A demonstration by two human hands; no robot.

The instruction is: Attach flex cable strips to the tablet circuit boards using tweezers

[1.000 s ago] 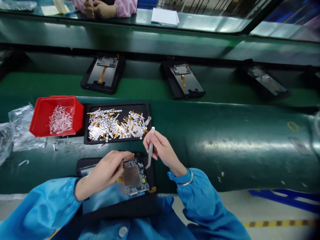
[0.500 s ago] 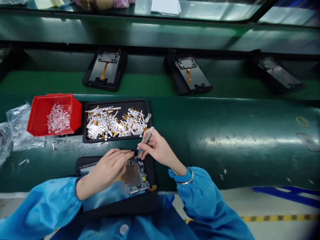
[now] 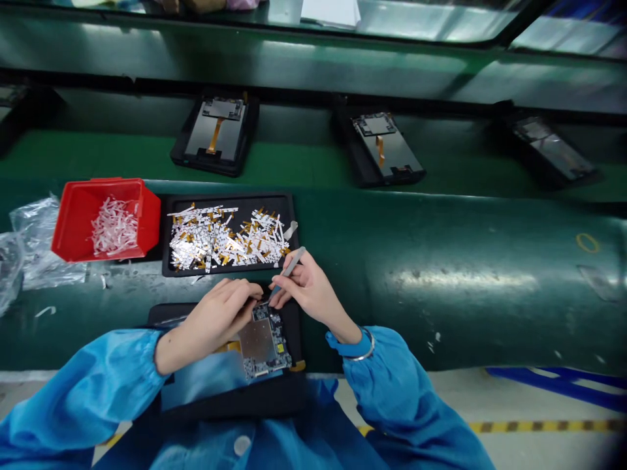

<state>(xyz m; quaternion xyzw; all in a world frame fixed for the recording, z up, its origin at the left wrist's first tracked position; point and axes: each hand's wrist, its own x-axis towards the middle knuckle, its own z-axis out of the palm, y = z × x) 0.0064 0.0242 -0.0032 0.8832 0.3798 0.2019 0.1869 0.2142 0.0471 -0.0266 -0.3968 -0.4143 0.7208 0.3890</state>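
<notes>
An open black device (image 3: 235, 385) lies at the near edge of the bench, its circuit board (image 3: 264, 339) with a metal shield showing. My left hand (image 3: 215, 320) rests on the board's upper left, fingers pinched together on something too small to name. My right hand (image 3: 306, 290) grips grey tweezers (image 3: 287, 271), their tips down at the board's top edge beside my left fingertips. Just beyond lies a black tray (image 3: 294, 215) piled with several white and orange flex strips (image 3: 225, 238).
A red bin (image 3: 78, 209) of white scraps stands left of the tray, with crumpled clear plastic bags (image 3: 34, 241) further left. Open black devices (image 3: 215, 134) (image 3: 382, 147) (image 3: 553, 150) sit on the green conveyor beyond. White papers (image 3: 330, 12) lie on the far shelf.
My right hand swung the tweezers from upright to tips down at the board's top edge, closing on my left fingertips. The devices on the conveyor drifted right.
</notes>
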